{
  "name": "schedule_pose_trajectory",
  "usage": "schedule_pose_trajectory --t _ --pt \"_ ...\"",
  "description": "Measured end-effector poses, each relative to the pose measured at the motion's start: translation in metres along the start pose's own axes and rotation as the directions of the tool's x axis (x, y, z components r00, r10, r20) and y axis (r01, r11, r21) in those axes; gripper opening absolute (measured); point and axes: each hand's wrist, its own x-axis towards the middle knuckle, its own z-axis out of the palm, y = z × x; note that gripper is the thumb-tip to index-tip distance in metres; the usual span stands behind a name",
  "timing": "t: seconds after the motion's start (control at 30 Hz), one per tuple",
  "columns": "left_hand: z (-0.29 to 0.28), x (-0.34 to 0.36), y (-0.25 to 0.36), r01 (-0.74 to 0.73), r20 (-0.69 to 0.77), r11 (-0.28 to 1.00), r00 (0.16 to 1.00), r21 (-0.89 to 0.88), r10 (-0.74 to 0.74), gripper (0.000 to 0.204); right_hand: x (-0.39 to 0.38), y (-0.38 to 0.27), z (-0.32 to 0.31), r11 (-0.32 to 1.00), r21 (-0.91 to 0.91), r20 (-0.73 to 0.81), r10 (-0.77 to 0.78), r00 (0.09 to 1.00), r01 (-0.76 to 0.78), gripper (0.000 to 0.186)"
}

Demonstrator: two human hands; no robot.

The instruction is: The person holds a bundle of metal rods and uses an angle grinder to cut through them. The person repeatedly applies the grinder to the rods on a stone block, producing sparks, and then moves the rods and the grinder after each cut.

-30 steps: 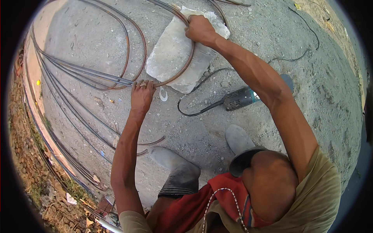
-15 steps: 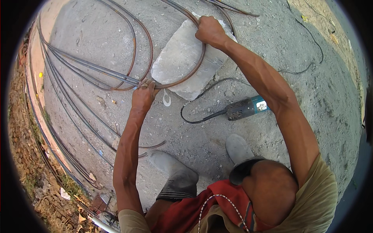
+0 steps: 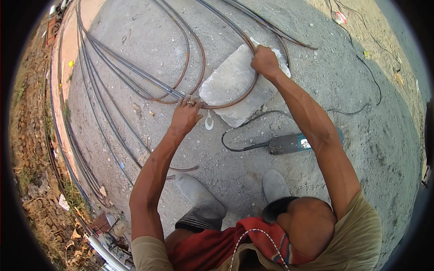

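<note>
A bundle of steel rods, rusty brown at the bends, comes in from the far side and curves round in a U-shaped bend (image 3: 235, 103) over a pale flat stone slab (image 3: 228, 86). My right hand (image 3: 266, 62) is closed in a fist round the far right side of this bend, above the slab. At the slab's left edge, my left hand (image 3: 185, 115) wraps over the rods where the bend meets the straight grey lengths (image 3: 135, 70). Its thumb lies on the near side. Just right of that hand, a small white ring-shaped piece (image 3: 209, 122) lies on the ground.
A blue-and-grey corded power tool (image 3: 289, 143) lies near my right forearm, its black cord (image 3: 235, 148) looping beside the slab. More long rods (image 3: 104, 126) run along the left, with ends (image 3: 185, 169) near my left boot (image 3: 199, 194). My right boot (image 3: 275, 185) stands nearby.
The whole scene has shifted right and slightly down in view. Both hands keep their grip on the bent rods, whose shape looks much the same.
</note>
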Motion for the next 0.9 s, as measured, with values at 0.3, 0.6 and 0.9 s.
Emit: schedule_pose_trajectory --t 0.3,0.6,0.9 --pt "-0.243 -0.194 0.103 0.328 0.339 0.942 0.896 -0.066 -0.288 0.052 -0.001 0.011 0.001 0.99 0.138 -0.054 0.025 0.998 -0.017 0.028" --pt "-0.301 -0.233 0.176 0.025 -0.142 0.954 0.987 -0.298 -0.07 0.05 0.019 0.036 0.022 0.995 0.068 -0.021 0.079 0.997 -0.078 0.032" --pt "-0.246 -0.267 0.219 -0.107 -0.038 0.798 0.994 -0.594 0.106 0.032 -0.121 -0.004 -0.036 0.939 0.223 -0.123 -0.239 0.963 0.261 0.045"
